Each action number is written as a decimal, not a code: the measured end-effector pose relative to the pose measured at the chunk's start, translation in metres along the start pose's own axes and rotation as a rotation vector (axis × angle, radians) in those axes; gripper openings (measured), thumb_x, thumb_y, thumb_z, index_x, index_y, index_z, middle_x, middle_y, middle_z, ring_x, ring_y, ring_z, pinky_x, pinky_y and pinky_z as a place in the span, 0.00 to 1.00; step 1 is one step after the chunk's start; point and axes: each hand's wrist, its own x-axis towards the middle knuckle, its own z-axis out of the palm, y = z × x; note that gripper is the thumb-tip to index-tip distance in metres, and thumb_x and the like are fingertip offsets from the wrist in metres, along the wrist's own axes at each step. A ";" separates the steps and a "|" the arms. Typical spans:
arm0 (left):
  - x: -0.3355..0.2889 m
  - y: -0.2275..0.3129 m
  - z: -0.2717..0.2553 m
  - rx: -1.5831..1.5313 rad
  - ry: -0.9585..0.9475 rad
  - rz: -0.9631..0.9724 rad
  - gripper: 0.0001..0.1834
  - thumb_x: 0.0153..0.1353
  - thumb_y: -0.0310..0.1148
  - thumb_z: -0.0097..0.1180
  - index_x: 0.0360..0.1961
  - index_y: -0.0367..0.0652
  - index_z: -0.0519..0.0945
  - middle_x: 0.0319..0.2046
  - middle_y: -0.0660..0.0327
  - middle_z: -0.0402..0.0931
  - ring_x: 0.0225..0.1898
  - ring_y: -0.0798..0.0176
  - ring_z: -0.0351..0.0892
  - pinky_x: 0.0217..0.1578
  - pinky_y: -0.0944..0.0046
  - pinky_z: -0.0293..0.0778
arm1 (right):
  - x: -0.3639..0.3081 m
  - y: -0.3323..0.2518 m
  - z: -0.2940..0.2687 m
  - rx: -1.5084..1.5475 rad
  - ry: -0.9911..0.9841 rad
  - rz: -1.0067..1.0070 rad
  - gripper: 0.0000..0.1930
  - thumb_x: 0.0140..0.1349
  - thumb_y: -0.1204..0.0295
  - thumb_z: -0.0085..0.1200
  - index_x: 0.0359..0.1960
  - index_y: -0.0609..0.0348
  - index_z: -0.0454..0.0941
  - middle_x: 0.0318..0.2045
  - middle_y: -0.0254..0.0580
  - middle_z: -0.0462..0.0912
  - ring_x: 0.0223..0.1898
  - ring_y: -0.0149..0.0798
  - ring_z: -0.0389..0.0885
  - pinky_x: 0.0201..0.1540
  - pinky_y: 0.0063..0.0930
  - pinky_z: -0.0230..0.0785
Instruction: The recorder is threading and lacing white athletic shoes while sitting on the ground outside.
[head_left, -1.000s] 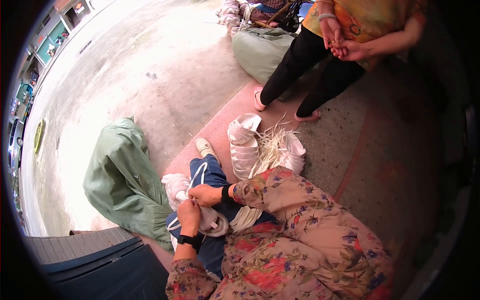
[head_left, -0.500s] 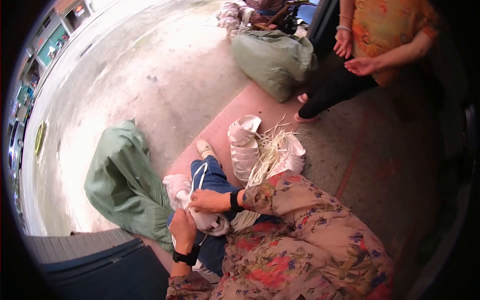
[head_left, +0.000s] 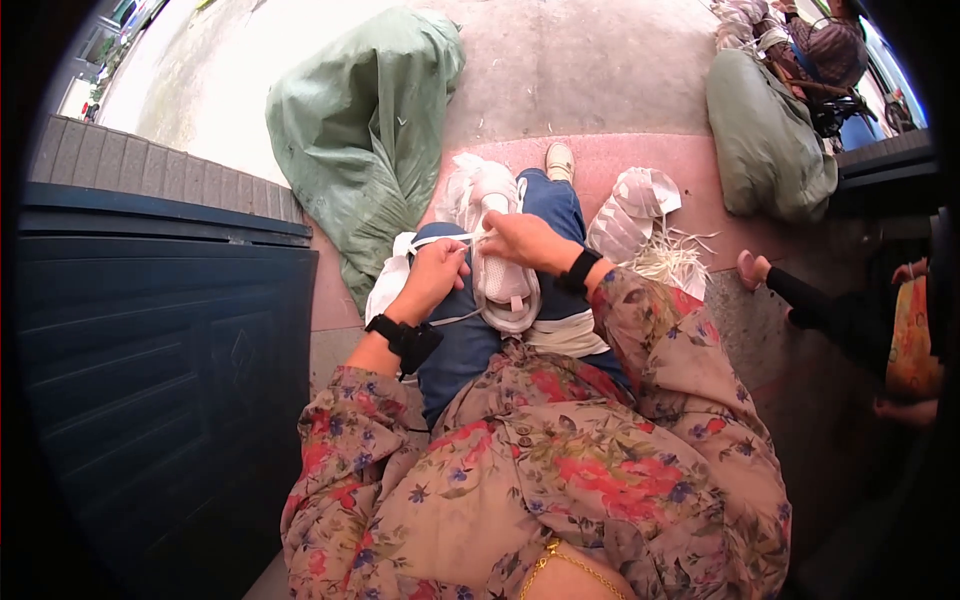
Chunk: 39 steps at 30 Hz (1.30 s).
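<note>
A pale pink and white mesh shoe rests on my lap between my thighs, its rounded end toward me. My left hand is beside it over my left thigh, fingers pinched on a white shoelace that stretches across to the shoe. My right hand bends over the upper part of the shoe, thumb and fingers closed at the lacing, where the same lace runs in. My fingers partly hide the lace holes. More white and pink shoe parts lie just beyond the shoe.
A green sack slumps at the far left, another at the far right. Stacked pale shoe uppers and loose white laces lie right of my knee. A dark blue door stands left; a person in orange is at the right edge.
The view has swung, so my lap is now central and the other person sits at the right edge. My hands remain at the shoe, the lace now stretched between them.
</note>
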 end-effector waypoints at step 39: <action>0.039 0.014 0.022 1.171 0.117 0.355 0.07 0.50 0.31 0.49 0.25 0.40 0.76 0.24 0.52 0.75 0.28 0.48 0.77 0.27 0.54 0.72 | -0.023 -0.010 -0.010 0.873 0.014 0.588 0.11 0.61 0.68 0.43 0.25 0.62 0.73 0.14 0.31 0.70 0.13 0.24 0.63 0.15 0.19 0.56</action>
